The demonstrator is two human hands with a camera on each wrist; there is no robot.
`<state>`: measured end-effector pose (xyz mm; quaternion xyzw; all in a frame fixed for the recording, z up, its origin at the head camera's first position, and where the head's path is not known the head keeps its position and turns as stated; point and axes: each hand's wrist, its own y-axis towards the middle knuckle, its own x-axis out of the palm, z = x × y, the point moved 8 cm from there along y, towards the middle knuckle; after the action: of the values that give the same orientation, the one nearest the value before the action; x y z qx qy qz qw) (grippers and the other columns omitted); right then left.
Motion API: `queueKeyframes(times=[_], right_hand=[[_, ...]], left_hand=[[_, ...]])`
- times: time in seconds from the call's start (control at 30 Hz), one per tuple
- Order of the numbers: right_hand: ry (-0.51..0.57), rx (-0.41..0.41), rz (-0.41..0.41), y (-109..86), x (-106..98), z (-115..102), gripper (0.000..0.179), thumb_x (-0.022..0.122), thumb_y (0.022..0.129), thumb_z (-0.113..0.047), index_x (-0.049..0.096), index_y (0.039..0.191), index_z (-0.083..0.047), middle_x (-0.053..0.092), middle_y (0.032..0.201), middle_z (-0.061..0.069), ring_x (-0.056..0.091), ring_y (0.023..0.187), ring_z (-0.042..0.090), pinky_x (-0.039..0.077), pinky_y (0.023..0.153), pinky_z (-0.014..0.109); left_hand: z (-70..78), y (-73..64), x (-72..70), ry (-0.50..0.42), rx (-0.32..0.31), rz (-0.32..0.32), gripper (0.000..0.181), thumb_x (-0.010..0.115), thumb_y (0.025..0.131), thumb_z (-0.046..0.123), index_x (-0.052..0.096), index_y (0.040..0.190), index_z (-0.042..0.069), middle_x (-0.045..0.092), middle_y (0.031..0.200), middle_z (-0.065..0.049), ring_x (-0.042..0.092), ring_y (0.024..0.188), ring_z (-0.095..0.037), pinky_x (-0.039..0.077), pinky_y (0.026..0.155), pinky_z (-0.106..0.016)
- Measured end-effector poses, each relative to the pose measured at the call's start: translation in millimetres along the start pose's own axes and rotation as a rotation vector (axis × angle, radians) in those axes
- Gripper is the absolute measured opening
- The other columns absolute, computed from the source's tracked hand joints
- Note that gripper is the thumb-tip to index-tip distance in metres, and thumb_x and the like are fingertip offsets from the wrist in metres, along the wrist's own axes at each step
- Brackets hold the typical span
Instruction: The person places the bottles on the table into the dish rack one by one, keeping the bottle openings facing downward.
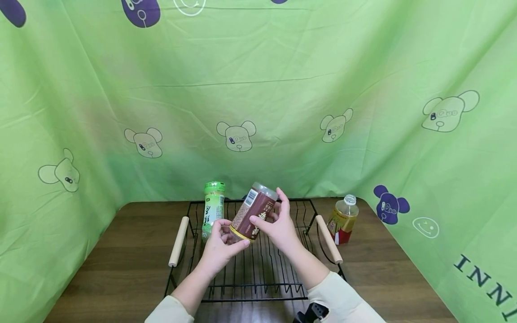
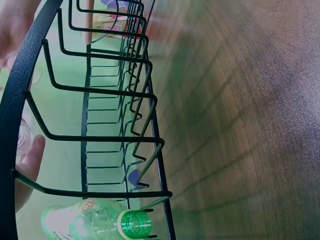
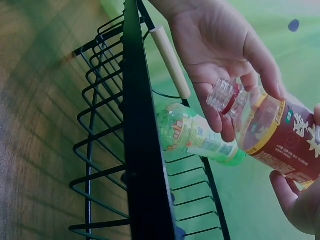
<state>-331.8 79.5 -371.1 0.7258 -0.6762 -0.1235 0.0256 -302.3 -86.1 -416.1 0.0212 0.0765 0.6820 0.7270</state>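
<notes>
Both hands hold a clear plastic bottle with a dark red-brown label (image 1: 253, 211) tilted above the rack, its uncapped neck (image 3: 222, 97) pointing down. My left hand (image 1: 220, 246) holds the shoulder end, thumb against the bottle and fingers around the neck. Higher up, my right hand (image 1: 280, 224) grips the body between thumb and fingers. To the left, a green bottle (image 1: 213, 208) stands upside down in the black wire rack (image 1: 258, 285); its open green neck (image 2: 136, 223) shows low in the left wrist view.
Right of the rack, an uncapped bottle with a yellow and red label (image 1: 343, 220) stands upright on the wooden table (image 1: 121, 264). Pale wooden handles (image 1: 178, 241) flank the rack. A green printed curtain (image 1: 258, 98) hangs behind and at both sides.
</notes>
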Motion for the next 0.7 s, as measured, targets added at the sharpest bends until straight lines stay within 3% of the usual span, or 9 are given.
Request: queueKeyframes(times=[0.23,0.43,0.57,0.7], right_hand=[[0.023,0.014,0.007,3.0,2,-1,0.104,0.076,0.082,-0.011,0.005,0.157,-0.021,0.036,0.147,0.024,0.051,0.127,0.043,0.05,0.1,0.051],[0.002,0.008,0.009,9.6,-1,-2,0.104,0.077,0.081,-0.013,0.005,0.157,-0.02,0.037,0.147,0.025,0.051,0.128,0.045,0.047,0.102,0.055],[-0.023,0.014,-0.005,16.3,-3,0,0.106,0.077,0.081,-0.014,0.004,0.157,-0.02,0.037,0.146,0.024,0.051,0.127,0.046,0.046,0.102,0.056],[-0.077,0.026,-0.024,25.3,-4,0,0.108,0.078,0.079,-0.016,0.005,0.157,-0.021,0.037,0.146,0.023,0.052,0.124,0.043,0.048,0.1,0.056]], left_hand=[[0.5,0.2,0.2,0.015,-0.003,0.001,0.066,0.079,0.077,0.012,0.036,0.126,0.003,0.052,0.115,-0.018,0.061,0.099,-0.02,0.055,0.083,-0.031],[1.7,-0.1,-4.7,0.027,0.008,-0.028,0.07,0.076,0.081,0.016,0.035,0.136,-0.001,0.05,0.128,-0.023,0.057,0.119,-0.036,0.055,0.094,-0.043],[4.7,-0.3,-18.9,0.061,0.014,0.009,0.068,0.072,0.086,0.019,0.035,0.139,-0.003,0.048,0.136,-0.027,0.049,0.128,-0.042,0.046,0.105,-0.051],[5.9,2.5,-42.5,0.106,0.02,0.067,0.061,0.068,0.09,0.018,0.037,0.138,-0.005,0.045,0.141,-0.029,0.044,0.133,-0.042,0.036,0.114,-0.053]])
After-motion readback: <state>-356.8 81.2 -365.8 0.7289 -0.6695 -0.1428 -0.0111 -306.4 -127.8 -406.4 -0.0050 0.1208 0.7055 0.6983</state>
